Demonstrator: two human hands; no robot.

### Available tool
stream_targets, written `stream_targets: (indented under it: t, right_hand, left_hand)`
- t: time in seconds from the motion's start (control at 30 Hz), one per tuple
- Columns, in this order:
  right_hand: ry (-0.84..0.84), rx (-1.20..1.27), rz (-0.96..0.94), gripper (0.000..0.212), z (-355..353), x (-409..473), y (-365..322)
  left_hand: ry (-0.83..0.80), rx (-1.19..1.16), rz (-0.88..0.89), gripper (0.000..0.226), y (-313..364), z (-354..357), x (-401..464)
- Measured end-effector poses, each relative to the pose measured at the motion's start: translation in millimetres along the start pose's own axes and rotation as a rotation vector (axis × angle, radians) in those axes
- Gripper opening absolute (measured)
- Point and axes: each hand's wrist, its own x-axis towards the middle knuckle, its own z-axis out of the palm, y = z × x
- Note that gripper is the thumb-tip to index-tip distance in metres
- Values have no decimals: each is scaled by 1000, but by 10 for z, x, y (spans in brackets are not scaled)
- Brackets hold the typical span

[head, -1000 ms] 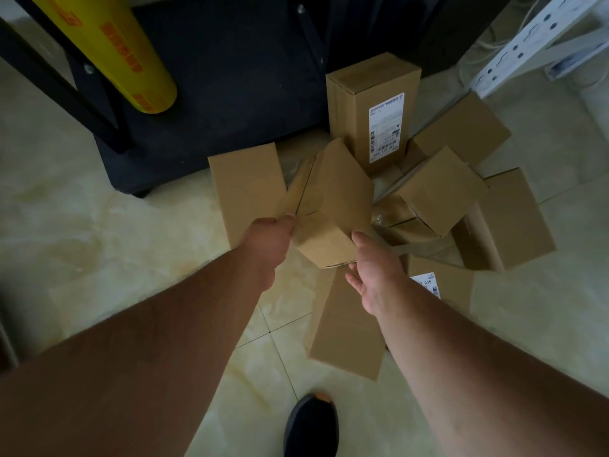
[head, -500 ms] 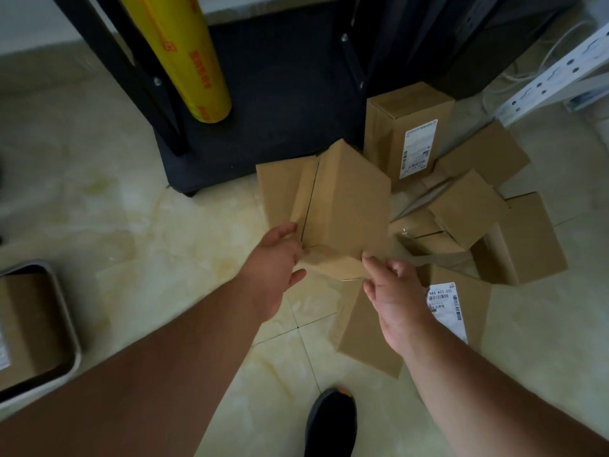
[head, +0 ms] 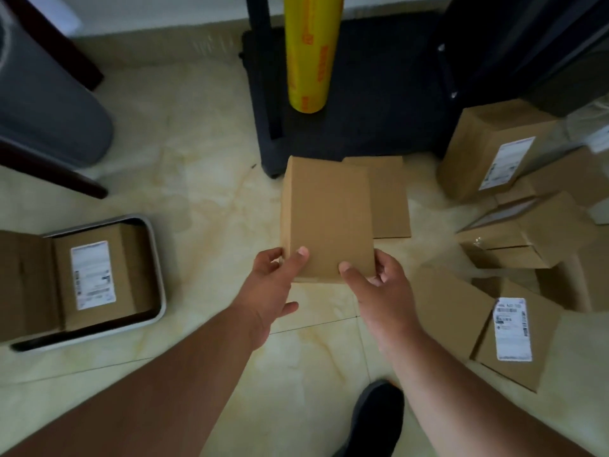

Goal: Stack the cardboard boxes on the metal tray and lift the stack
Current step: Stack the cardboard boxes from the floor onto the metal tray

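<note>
Floor tiles now show the metal tray (head: 155,258) at left — newly in view, one box inside. Both hands, left hand (head: 270,285) and right hand (head: 382,288), pinch the cardboard box (head: 326,219), thumbs on top, apparently lifted clear of the pile — transfer leftward remains.

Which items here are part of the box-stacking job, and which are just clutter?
Job: held box, gripped by left hand and right hand; metal tray with labelled box; loose boxes on the floor.
Clutter: yellow film roll, grey bin, black cart.
</note>
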Motion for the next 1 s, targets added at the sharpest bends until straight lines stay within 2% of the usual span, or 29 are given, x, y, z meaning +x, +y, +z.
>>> stream_targets:
  t: [0.2, 0.47, 0.6, 0.8, 0.9, 1.0]
  right_hand:
    - [-70, -93, -29, 38, 513, -216, -84]
    - [-141, -162, -53, 35, 1162, -399, -267]
    - [-174, -208, -42, 26, 1461, -495, -288]
    - [-238, -241, -42, 30, 1928, -690, -276]
    - [-270, -254, -48, 24, 2179, -787, -250]
    - [-306, -271, -58, 23, 2408, -879, -220]
  left_hand:
    - [71, -83, 3, 55, -115, -626, -52]
    - [151, -185, -8, 51, -224, -1324, -133]
    - [178, -223, -3, 42, -270, -1649, -182]
    - [211, -229, 11, 59, -363, -2128, -285]
    - [226, -242, 18, 45, -434, -2387, -323]
    - [246, -256, 29, 54, -512, -2627, -347]
